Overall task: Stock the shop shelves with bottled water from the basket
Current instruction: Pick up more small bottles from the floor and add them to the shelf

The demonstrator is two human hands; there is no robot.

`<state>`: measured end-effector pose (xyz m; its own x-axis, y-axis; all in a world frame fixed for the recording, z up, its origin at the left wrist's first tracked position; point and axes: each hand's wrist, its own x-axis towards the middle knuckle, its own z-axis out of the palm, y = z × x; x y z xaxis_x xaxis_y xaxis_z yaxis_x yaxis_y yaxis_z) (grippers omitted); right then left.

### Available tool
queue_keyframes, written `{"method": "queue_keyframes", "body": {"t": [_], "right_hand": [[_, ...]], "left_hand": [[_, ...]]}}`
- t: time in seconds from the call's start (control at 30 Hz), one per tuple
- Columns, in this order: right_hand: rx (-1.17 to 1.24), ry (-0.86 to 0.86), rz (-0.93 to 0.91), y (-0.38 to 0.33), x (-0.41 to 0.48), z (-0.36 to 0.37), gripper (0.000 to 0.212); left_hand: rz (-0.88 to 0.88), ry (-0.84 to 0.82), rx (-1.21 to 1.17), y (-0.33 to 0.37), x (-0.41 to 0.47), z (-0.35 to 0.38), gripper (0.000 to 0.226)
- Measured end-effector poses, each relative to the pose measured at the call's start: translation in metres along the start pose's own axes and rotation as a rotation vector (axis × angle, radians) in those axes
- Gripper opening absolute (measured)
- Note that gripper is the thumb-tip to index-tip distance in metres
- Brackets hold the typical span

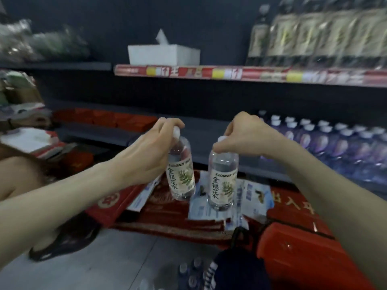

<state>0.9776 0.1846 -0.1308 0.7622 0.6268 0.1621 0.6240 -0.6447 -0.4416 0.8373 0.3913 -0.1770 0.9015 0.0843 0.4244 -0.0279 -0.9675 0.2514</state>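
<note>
Two at once here: the person's left grip (150, 151) is pinched tight on the white cap of the left bottle (181, 174), and the right grip (247, 139) is clamped the same way on the cap of the right bottle (223, 181). Both bottles dangle in mid-air in front of the shelving, above the flat red cartons (167, 225) and blue-and-white packs (247, 197) down low. The left one swings tilted, its base kicked to the right, while the right one hangs close to plumb. This looks like the carry step, with bottles out of the red basket (303, 254) and not yet shelved. They are clear, ribbed plastic with rounded shoulders, a pale paper-look label with a green sprig, and water to the neck. Up on the upper shelf (209, 73), the blurred row of tall bottles (314, 38) seems to wear the same label, so that is the likely home. The next move calls for a lift above the glossy red price strip, then setting each base down flat in the bare stretch beside the white box (163, 54). Slick plastic held only by the cap will want to swing. The purple-tinted bottles (335, 143) fill the lower shelf at the right.
</note>
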Motion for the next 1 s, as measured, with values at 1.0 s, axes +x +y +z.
{"method": "queue_keyframes", "body": {"t": [1.0], "right_hand": [[-0.235, 0.755, 0.081, 0.115, 0.058, -0.330, 0.061]], "left_hand": [[0.140, 0.428, -0.821, 0.215, 0.353, -0.060, 0.039]]}}
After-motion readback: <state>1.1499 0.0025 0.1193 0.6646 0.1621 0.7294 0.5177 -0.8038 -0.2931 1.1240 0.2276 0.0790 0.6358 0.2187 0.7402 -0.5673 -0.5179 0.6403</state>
